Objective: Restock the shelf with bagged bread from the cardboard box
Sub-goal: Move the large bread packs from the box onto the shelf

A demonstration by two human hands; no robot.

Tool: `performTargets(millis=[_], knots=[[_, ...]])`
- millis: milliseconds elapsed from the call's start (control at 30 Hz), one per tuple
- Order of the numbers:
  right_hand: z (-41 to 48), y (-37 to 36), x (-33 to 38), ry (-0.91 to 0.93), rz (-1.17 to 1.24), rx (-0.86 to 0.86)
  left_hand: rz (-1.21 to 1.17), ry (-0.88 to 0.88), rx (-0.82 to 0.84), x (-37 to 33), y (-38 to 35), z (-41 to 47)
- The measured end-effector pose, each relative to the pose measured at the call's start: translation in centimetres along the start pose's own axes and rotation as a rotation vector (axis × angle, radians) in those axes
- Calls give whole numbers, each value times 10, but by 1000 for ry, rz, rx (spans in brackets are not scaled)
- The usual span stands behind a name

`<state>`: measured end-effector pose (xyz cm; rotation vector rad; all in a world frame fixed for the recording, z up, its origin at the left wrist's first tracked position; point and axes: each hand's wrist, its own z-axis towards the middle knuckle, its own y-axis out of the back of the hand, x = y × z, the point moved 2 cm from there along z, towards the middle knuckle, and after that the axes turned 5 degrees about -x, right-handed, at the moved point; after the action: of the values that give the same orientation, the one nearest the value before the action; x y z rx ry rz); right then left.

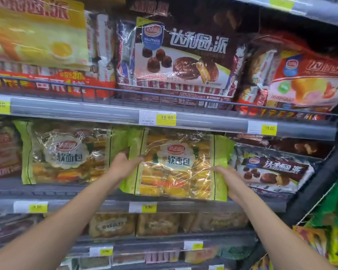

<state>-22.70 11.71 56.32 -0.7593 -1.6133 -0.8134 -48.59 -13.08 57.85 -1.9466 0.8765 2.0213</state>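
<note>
Fig.: head view, three shelf tiers seen front-on

Counts: 2 hands, 2 green-edged bread bags on the mid tier. The held bread bag (176,164) is at centre; the second bread bag (66,154) stands just to its left, their green margins near each other. On the same tier, right, is 1 chocolate pie bag (271,172).

Upper tier: 1 yellow pie bag (37,36) at left, 1 large chocolate pie pack (183,59) at centre, 1 red-topped cake bag (300,75) at right. Lower tier: a row of paler bread packs (156,224), blurred, no. unclear.

Orientation: the held bread bag's long axis runs left-right, approx. parallel to the shelf edge (76,203). Its printed face is toward the camera with the label upright. The bottom seam sits at the shelf front; whether it rests on the shelf cannot be told.

Hands: the left hand (123,164) grips the bag's left green margin, fingers curled onto it. The right hand (224,176) grips the right green margin, thumb on the front.

Contents: clear centre panels of both bread bags show small yellow-orange wrapped buns, too many and too blurred to count.

Price tags: 15.80 tag (166,117) and 15.00 tag (269,128) on the rail above; 9.90 tag (148,207) below the held bag
</note>
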Motion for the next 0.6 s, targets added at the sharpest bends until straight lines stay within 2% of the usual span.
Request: performTargets(millis=[300,500,600], knots=[[40,-11,13,37,-156,-107,50,34,-162,-15,-19,15],[50,-25,2,88,-219,-204,243,13,-146,-3,-31,25],[52,-26,1,103,-411,-259,323,30,-152,-3,-39,20]])
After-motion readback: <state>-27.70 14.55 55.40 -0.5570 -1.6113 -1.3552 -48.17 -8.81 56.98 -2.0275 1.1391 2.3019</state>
